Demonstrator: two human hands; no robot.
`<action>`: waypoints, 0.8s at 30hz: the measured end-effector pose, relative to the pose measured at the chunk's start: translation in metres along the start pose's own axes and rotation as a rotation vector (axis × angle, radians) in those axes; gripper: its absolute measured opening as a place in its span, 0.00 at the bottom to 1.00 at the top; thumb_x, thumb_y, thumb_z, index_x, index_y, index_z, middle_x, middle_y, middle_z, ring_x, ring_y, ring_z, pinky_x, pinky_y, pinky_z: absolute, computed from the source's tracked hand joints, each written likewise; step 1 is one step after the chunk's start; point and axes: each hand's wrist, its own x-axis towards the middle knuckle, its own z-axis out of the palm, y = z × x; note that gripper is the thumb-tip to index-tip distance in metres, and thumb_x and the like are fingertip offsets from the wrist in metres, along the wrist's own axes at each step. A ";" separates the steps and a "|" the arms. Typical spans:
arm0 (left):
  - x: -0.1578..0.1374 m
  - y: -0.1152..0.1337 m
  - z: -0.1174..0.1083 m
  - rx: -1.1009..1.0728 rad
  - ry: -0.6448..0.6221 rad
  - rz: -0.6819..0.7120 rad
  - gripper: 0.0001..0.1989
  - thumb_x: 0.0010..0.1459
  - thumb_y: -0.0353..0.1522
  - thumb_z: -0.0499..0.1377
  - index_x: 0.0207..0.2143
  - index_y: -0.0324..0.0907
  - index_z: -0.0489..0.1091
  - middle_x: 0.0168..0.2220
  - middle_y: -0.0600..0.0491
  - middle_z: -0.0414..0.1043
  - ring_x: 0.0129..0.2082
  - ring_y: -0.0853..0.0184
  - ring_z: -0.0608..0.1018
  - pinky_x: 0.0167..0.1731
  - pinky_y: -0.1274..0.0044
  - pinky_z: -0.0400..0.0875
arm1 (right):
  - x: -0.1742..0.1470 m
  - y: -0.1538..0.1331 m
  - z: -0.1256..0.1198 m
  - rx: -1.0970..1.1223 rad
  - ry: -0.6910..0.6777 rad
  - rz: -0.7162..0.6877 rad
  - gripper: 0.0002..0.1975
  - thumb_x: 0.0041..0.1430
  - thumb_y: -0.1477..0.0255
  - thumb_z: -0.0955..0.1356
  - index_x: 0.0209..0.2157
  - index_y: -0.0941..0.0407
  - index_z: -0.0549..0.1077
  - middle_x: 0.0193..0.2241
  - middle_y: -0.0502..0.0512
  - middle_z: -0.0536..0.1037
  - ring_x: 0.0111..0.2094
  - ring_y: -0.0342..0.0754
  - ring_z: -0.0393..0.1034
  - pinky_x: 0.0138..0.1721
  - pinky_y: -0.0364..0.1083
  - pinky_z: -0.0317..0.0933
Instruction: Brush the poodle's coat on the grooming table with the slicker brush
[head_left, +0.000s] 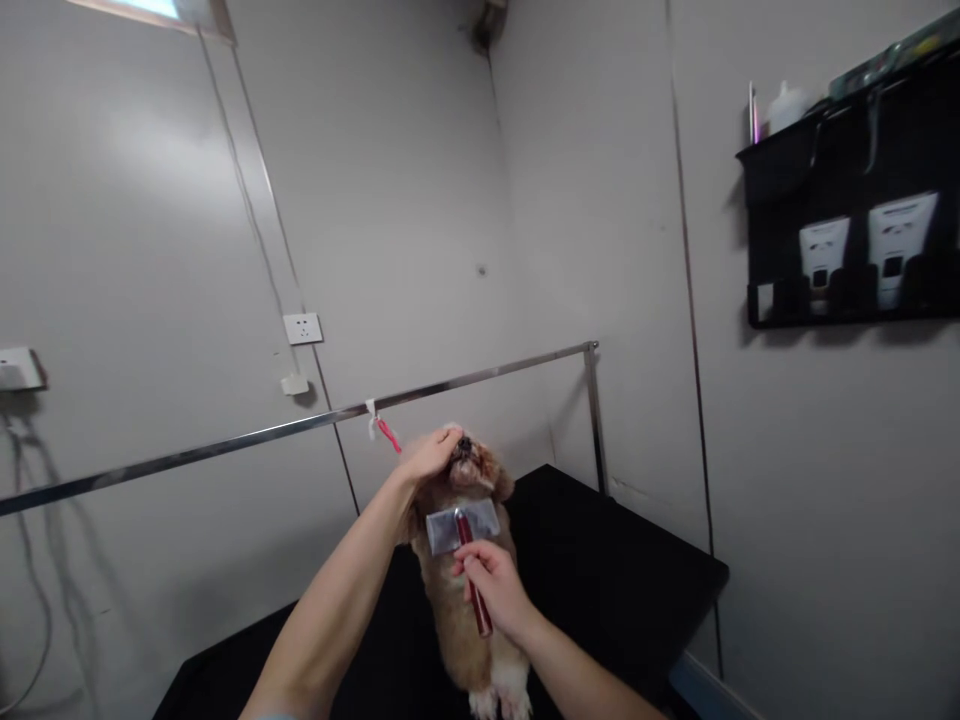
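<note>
A small tan-and-white dog (459, 600) faces me on a black grooming table (615, 580), its muzzle tilted up. Its pale front paws show at the bottom of the view. My left hand (433, 453) is closed around the side of the dog's head beside the nose, its fingertips partly hidden in the fur. In my right hand (495, 585) is a slicker brush (474, 590) with a dark red handle, the fingers wrapped round it. The brush's broad, pale head lies against the dog's chest, bristle side hidden.
Behind the dog a metal bar (480, 375) crosses the table, with a red loop strap (387, 434) hanging from it. A black wall rack (862, 200) on the right holds white clippers (823, 250). Wall sockets (303, 328) and cables are at left.
</note>
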 end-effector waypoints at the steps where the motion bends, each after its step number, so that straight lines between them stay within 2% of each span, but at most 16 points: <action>1: -0.004 0.001 -0.001 0.016 0.001 0.000 0.22 0.54 0.51 0.55 0.22 0.42 0.71 0.24 0.51 0.75 0.29 0.61 0.74 0.32 0.74 0.68 | 0.000 -0.004 0.000 -0.021 0.003 -0.069 0.15 0.57 0.60 0.67 0.35 0.57 0.76 0.31 0.55 0.79 0.21 0.41 0.67 0.23 0.41 0.62; 3: -0.012 0.004 -0.002 0.029 -0.015 0.008 0.22 0.55 0.51 0.53 0.23 0.43 0.71 0.24 0.52 0.75 0.28 0.62 0.74 0.31 0.74 0.67 | 0.002 -0.011 0.001 -0.080 0.021 -0.170 0.12 0.55 0.62 0.68 0.33 0.56 0.78 0.32 0.56 0.79 0.24 0.42 0.70 0.28 0.43 0.65; 4: -0.016 0.005 -0.002 0.027 -0.024 0.017 0.23 0.55 0.51 0.53 0.23 0.43 0.72 0.24 0.52 0.74 0.27 0.63 0.74 0.30 0.74 0.67 | 0.002 -0.012 0.001 -0.103 0.020 -0.167 0.12 0.54 0.62 0.69 0.31 0.57 0.78 0.32 0.56 0.79 0.24 0.42 0.69 0.29 0.43 0.65; 7: -0.027 0.008 -0.002 -0.023 -0.066 0.053 0.25 0.56 0.52 0.51 0.25 0.42 0.73 0.25 0.51 0.74 0.28 0.64 0.74 0.32 0.75 0.68 | -0.010 -0.009 0.004 -0.104 -0.026 0.001 0.15 0.53 0.60 0.69 0.32 0.57 0.77 0.26 0.54 0.77 0.19 0.40 0.64 0.21 0.41 0.60; 9: -0.035 0.011 0.000 -0.054 -0.110 0.059 0.26 0.56 0.53 0.50 0.26 0.42 0.73 0.25 0.51 0.74 0.28 0.64 0.74 0.33 0.75 0.68 | -0.025 -0.009 0.003 -0.084 -0.073 0.048 0.16 0.55 0.59 0.67 0.35 0.57 0.77 0.27 0.54 0.77 0.17 0.39 0.63 0.19 0.41 0.58; 13: -0.053 0.019 0.006 -0.014 -0.142 0.074 0.27 0.58 0.53 0.47 0.27 0.41 0.72 0.24 0.53 0.71 0.26 0.66 0.71 0.31 0.76 0.66 | -0.041 -0.022 -0.007 -0.161 -0.077 -0.163 0.13 0.58 0.62 0.66 0.35 0.55 0.80 0.31 0.55 0.78 0.23 0.43 0.68 0.27 0.43 0.63; 14: -0.056 0.021 0.007 0.001 -0.140 0.081 0.27 0.59 0.53 0.47 0.27 0.41 0.72 0.24 0.53 0.70 0.26 0.66 0.71 0.31 0.76 0.66 | -0.042 -0.022 -0.010 -0.191 -0.064 -0.191 0.12 0.58 0.63 0.67 0.34 0.55 0.80 0.30 0.55 0.78 0.24 0.43 0.69 0.27 0.43 0.64; 16: -0.061 0.026 0.008 0.009 -0.148 0.082 0.28 0.59 0.52 0.46 0.27 0.41 0.72 0.24 0.53 0.70 0.26 0.66 0.71 0.30 0.76 0.65 | -0.046 -0.016 -0.015 -0.213 -0.047 -0.157 0.11 0.57 0.64 0.67 0.33 0.55 0.80 0.29 0.55 0.78 0.23 0.43 0.68 0.26 0.43 0.63; 19: -0.056 0.037 0.012 0.004 -0.173 0.062 0.27 0.60 0.51 0.46 0.27 0.40 0.73 0.25 0.52 0.72 0.27 0.66 0.72 0.30 0.76 0.66 | -0.049 -0.010 -0.019 -0.174 -0.067 -0.055 0.13 0.59 0.64 0.65 0.34 0.55 0.80 0.28 0.55 0.79 0.19 0.42 0.66 0.23 0.43 0.61; 21: -0.045 0.045 0.020 0.025 -0.179 0.053 0.26 0.60 0.49 0.47 0.28 0.40 0.73 0.26 0.52 0.73 0.28 0.66 0.73 0.32 0.76 0.68 | -0.042 -0.015 -0.021 -0.189 -0.063 -0.110 0.13 0.59 0.64 0.65 0.36 0.54 0.80 0.30 0.56 0.79 0.22 0.43 0.68 0.26 0.44 0.64; 23: -0.030 0.051 0.031 0.031 -0.178 0.041 0.27 0.61 0.48 0.45 0.30 0.38 0.74 0.27 0.50 0.75 0.29 0.64 0.75 0.35 0.75 0.69 | -0.028 -0.020 -0.024 -0.209 0.002 -0.195 0.12 0.56 0.64 0.68 0.34 0.54 0.81 0.31 0.56 0.79 0.28 0.46 0.71 0.33 0.46 0.66; 24: -0.022 0.053 0.036 0.024 -0.171 0.032 0.28 0.62 0.47 0.44 0.31 0.37 0.75 0.29 0.49 0.76 0.31 0.64 0.76 0.38 0.74 0.69 | -0.022 -0.019 -0.026 -0.187 0.047 -0.193 0.12 0.54 0.62 0.69 0.33 0.54 0.81 0.31 0.57 0.79 0.28 0.47 0.71 0.34 0.47 0.66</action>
